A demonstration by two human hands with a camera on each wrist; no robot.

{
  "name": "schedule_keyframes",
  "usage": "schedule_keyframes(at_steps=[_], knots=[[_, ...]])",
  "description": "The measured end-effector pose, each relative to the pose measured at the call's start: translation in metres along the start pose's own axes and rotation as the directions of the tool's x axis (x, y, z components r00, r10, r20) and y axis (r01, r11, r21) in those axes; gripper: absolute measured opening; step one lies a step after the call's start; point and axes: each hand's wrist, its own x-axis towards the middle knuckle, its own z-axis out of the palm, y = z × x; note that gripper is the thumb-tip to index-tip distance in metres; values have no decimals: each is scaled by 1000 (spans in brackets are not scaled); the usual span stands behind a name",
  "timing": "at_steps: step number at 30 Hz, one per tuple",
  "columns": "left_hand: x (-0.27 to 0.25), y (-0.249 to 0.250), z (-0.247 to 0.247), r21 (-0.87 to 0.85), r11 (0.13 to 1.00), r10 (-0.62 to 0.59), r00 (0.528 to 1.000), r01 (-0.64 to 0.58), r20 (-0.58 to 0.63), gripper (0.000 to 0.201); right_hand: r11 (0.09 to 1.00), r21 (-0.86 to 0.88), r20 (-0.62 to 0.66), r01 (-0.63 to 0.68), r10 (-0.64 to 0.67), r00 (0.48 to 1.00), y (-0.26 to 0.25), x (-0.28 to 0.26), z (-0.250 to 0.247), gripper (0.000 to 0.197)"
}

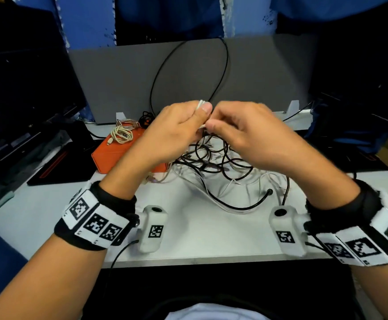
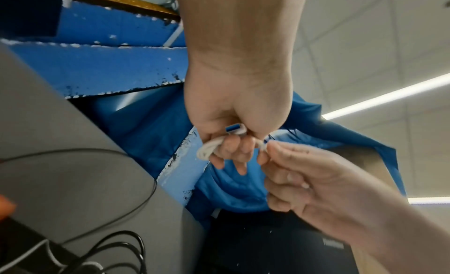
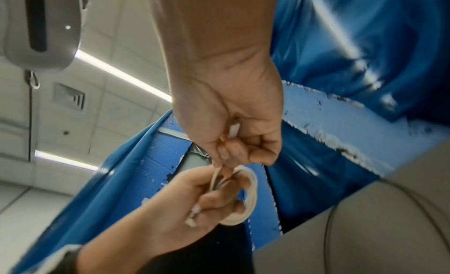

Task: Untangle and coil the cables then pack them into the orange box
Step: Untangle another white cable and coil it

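Above the table's middle, my left hand (image 1: pixel 188 125) grips a small coil of white cable (image 1: pixel 200 104). In the left wrist view the white coil (image 2: pixel 207 149) is wound round the left hand's fingers (image 2: pixel 231 149), with a blue USB plug (image 2: pixel 235 129) at the palm. My right hand (image 1: pixel 225 128) pinches a strand of the same cable next to the coil. In the right wrist view the right hand (image 3: pixel 228 158) meets the white coil (image 3: pixel 250 197). An orange box (image 1: pixel 110 155) lies to the left, with a coiled beige cable (image 1: pixel 121 135) on it. A tangle of black and white cables (image 1: pixel 213 162) lies below the hands.
A grey partition (image 1: pixel 123 72) stands at the back with a black cable loop (image 1: pixel 225 65) against it. Dark monitors (image 1: pixel 20 88) stand at the left. Another coiled cable (image 1: pixel 128 123) lies behind the box. The white table (image 1: pixel 207 236) ends near my body.
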Motion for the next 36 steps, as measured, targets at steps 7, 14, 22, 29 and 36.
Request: schedule_keyframes(at_steps=[7,14,22,29,36], knots=[[-6,7,-15,-416,887,-67,949,198,308,56,997,-50,46,65,-63,997,1,-1,4,33],[-2,5,-13,-592,757,-113,947,277,300,43,986,-156,-34,64,-70,997,4,3,3,38],[-2,10,-14,-184,981,-29,989,56,144,37,982,-173,-96,-72,56,994,4,2,-2,41],[-9,15,-13,52,998,-41,975,30,217,40,985,-163,-78,-54,42,996,11,2,0,43],[-1,9,-3,67,997,-29,993,37,-115,34,933,349,-303,-87,200,932,13,9,13,32]])
